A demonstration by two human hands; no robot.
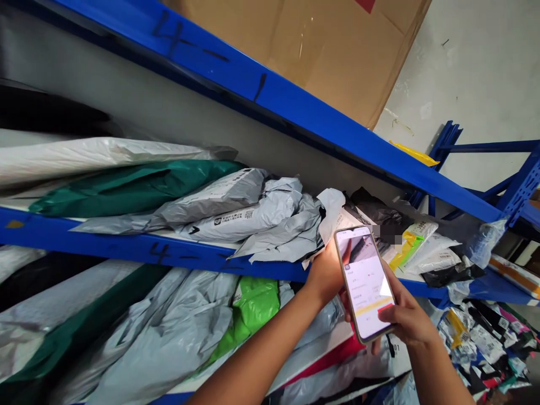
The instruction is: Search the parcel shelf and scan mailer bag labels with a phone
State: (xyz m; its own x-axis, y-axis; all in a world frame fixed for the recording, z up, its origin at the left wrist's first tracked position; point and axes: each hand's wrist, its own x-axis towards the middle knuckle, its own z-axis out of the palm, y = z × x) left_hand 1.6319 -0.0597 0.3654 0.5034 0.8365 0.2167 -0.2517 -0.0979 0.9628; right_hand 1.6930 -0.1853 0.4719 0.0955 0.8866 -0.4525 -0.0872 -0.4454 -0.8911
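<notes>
My right hand point(407, 315) is closed around a smartphone point(369, 287), its thumb on the lower part of the lit screen. The screen shows a camera picture at the top and rows of text below, too small to read. My left hand point(327, 275) reaches behind the phone to a pale parcel bag point(331, 211) on the middle shelf and appears closed on its edge. The phone hides most of that hand's fingers. A bright glow falls on my left hand beside the phone. Grey mailer bags point(291, 225) lie just left of it.
Blue shelf beams point(261, 93) with handwritten marks slant across the view. A large cardboard box point(304, 45) sits above. The middle shelf also carries a green bag point(139, 188) and black and yellow parcels. More bags point(169, 332) fill the lower shelf; a parcel heap point(485, 343) lies at right.
</notes>
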